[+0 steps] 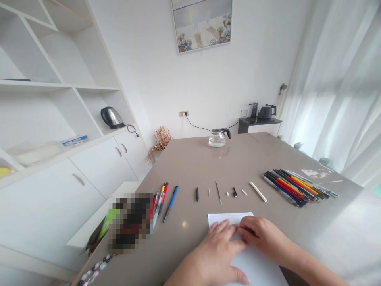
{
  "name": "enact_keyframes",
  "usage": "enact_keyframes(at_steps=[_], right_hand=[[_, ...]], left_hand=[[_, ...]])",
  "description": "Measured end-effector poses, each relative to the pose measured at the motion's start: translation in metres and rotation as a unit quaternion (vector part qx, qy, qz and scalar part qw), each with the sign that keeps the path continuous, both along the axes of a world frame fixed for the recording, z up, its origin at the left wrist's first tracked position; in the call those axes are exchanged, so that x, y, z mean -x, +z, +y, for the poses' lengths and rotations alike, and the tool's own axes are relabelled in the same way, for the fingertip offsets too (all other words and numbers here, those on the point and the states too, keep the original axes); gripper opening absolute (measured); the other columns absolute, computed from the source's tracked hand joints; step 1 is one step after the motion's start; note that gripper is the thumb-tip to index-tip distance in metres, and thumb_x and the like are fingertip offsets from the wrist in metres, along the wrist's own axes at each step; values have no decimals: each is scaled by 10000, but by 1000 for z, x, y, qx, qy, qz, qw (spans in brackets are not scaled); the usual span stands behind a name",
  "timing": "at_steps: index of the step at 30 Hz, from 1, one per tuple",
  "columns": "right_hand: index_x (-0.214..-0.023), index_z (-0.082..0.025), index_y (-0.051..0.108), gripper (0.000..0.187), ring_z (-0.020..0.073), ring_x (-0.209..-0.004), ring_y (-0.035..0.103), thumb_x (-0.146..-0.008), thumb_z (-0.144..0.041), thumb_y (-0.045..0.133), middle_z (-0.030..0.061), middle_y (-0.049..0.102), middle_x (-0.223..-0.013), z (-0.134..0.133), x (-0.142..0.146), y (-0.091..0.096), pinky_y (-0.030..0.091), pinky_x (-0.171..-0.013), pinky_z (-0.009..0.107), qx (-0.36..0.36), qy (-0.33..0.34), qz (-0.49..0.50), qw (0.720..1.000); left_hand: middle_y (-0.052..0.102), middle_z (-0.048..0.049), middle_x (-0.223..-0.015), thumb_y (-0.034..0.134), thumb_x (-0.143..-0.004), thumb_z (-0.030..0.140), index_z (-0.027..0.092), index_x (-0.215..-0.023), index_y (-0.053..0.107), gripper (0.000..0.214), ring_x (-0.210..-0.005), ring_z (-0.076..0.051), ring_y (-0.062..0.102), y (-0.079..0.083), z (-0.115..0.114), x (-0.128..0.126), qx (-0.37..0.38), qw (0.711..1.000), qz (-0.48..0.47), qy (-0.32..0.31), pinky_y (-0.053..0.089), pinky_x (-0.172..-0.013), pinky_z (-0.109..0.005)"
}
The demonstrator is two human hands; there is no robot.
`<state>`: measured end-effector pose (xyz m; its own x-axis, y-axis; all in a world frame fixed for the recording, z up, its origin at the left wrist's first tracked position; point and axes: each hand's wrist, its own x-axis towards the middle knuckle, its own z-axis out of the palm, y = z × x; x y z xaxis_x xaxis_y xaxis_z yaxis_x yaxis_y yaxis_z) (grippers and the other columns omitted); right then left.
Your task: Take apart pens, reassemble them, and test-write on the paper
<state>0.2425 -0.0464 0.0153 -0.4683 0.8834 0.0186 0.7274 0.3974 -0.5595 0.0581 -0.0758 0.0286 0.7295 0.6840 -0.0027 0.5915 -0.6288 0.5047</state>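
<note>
A sheet of white paper (256, 268) lies on the table in front of me. My left hand (218, 250) rests flat on it with the fingers spread. Beside it, my right hand (263, 238) is closed on the paper, its fingertips pressed together near my left fingers; whatever they hold is hidden. Just beyond the sheet runs a row of pen parts: a black grip piece (197, 194), a small spring-like piece (209, 193), a refill (218, 193), a tiny white piece (228, 194), a black part with a clip (235, 192), a short white piece (244, 192) and a white tube (258, 192).
A blue pen (170, 203) lies left, by several other pens (160, 200) and a blurred-out patch (131, 222). Many pens (297, 187) are bunched on the right. A glass pot (217, 139) stands at the table's far edge. Beads (95, 270) hang near the left edge.
</note>
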Motion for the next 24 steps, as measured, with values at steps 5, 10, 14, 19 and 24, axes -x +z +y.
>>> enact_keyframes(at_steps=[5,10,14,19,24], right_hand=[[-678,-184,558,233,129,-589,509,-780,-269,367,10,593,-658,-2,1,3,331,-548,224,6,-5,0,1000],[-635,-178,533,266,127,-547,495,-791,-291,349,15,576,-613,-2,2,1,325,-523,226,6,-18,-13,1000],[-637,-180,528,273,122,-547,493,-801,-305,348,9,576,-613,-1,2,-3,323,-524,222,0,-14,-13,1000],[-663,-188,552,279,127,-556,502,-804,-322,352,10,584,-625,1,1,-6,331,-537,223,5,-14,-11,1000],[-675,-190,571,275,133,-567,511,-799,-317,361,16,594,-638,0,2,-5,340,-546,224,9,-14,-7,1000]], left_hand=[[305,-37,-1307,510,-650,576,282,-1144,429,581,-1235,-276,150,7,-2,-1,9,1000,9,6,135,-1012,-432],[296,-23,-1313,524,-671,531,286,-1179,389,580,-1243,-265,119,14,-5,1,14,1000,24,7,114,-1019,-419],[268,-26,-1330,509,-694,514,274,-1195,371,572,-1246,-267,105,20,-7,3,20,999,29,1,104,-1019,-422],[248,-25,-1343,519,-690,506,291,-1231,320,615,-1242,-279,127,17,-7,3,10,1000,23,-3,117,-1010,-443],[247,-24,-1345,523,-686,508,282,-1215,348,602,-1241,-273,132,13,-6,3,1,1000,14,-2,124,-1012,-431]])
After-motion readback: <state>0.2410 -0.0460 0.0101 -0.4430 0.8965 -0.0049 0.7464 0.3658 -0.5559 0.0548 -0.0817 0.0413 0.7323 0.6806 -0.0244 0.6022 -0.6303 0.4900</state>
